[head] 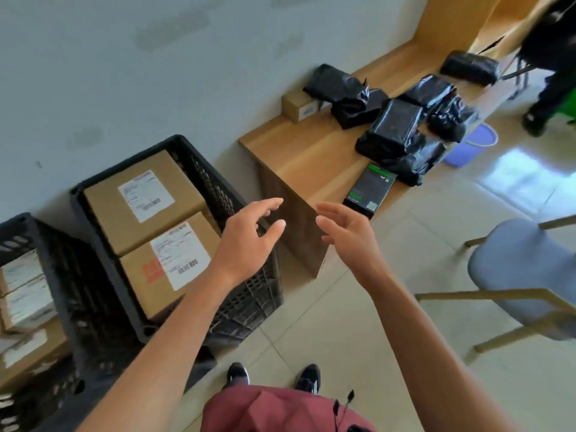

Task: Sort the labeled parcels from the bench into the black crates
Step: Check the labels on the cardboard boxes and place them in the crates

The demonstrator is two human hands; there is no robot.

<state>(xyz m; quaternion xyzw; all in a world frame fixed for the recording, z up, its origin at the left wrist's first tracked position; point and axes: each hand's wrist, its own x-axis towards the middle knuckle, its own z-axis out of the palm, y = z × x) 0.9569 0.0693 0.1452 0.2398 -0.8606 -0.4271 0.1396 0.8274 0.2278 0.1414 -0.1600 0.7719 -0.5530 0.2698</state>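
Note:
My left hand (pixel 249 241) and my right hand (pixel 349 235) hover empty with relaxed fingers above the near end of the wooden bench (pixel 305 154). A black crate (pixel 237 194) on the left holds two labeled cardboard boxes (pixel 140 198). A second black crate (pixel 18 232) at the far left holds several labeled boxes. On the bench lie several black plastic-wrapped parcels (pixel 392 129), a small cardboard box (pixel 299 106) and a flat black box with green print (pixel 371 188) at the front edge.
A grey chair with wooden legs (pixel 523 275) stands at the right. A purple bucket (pixel 470 145) sits on the tiled floor beyond the bench. Another person in dark clothes (pixel 551 57) stands at the top right. A white wall runs behind the crates.

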